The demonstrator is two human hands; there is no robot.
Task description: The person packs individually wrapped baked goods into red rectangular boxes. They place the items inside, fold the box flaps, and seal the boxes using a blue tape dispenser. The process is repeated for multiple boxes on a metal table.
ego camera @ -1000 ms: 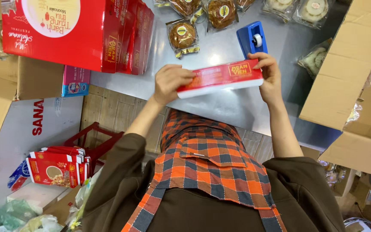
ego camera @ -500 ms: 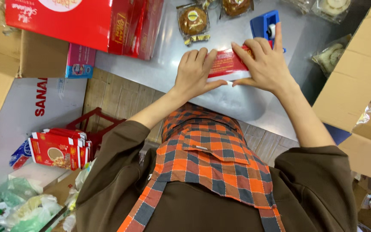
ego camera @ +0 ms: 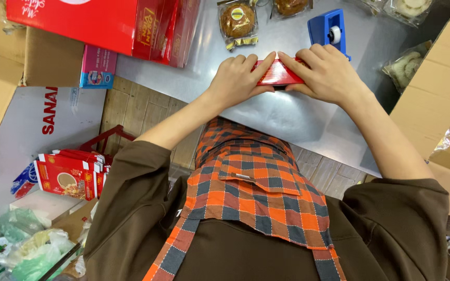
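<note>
hands now press the red box (ego camera: 278,73) flat on the table (ego camera: 287,117), no longer lifted: left hand (ego camera: 235,79) and right hand (ego camera: 325,74) both clamp it, just below the tape dispenser (ego camera: 329,28).

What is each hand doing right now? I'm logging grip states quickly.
Left hand: closed on the left end of the small red box.
Right hand: fingers pressed flat on the box's right end, holding it.

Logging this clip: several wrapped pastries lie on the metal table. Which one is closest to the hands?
The round brown wrapped pastry, just beyond the left hand. The other pastries lie further off, along the top edge and at the right.
</note>
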